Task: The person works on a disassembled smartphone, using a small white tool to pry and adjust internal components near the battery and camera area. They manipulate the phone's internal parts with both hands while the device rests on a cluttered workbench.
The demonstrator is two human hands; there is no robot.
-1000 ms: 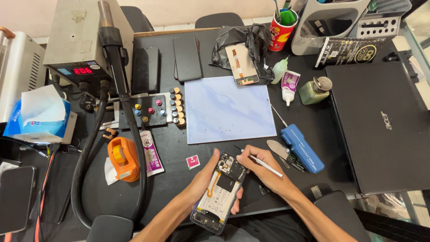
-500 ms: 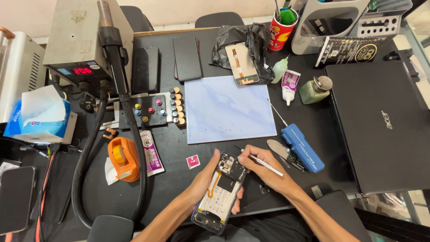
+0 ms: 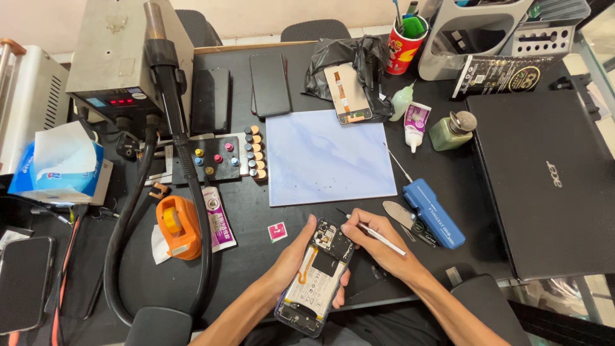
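An opened phone (image 3: 315,277) with its back cover off shows a white battery, an orange flex cable and a dark circuit board at the top. My left hand (image 3: 289,261) cradles it from beneath, thumb along its left edge. My right hand (image 3: 378,240) grips silver tweezers (image 3: 378,235) like a pen, the tip touching the board at the phone's upper right corner. Both hands are at the near edge of the black desk (image 3: 250,269).
A pale blue mat (image 3: 327,157) lies just beyond the hands. A blue tool case (image 3: 434,213) and closed black laptop (image 3: 544,179) sit right. An orange tape dispenser (image 3: 174,227), a thick black hose (image 3: 192,211) and a hot-air station (image 3: 122,61) stand left.
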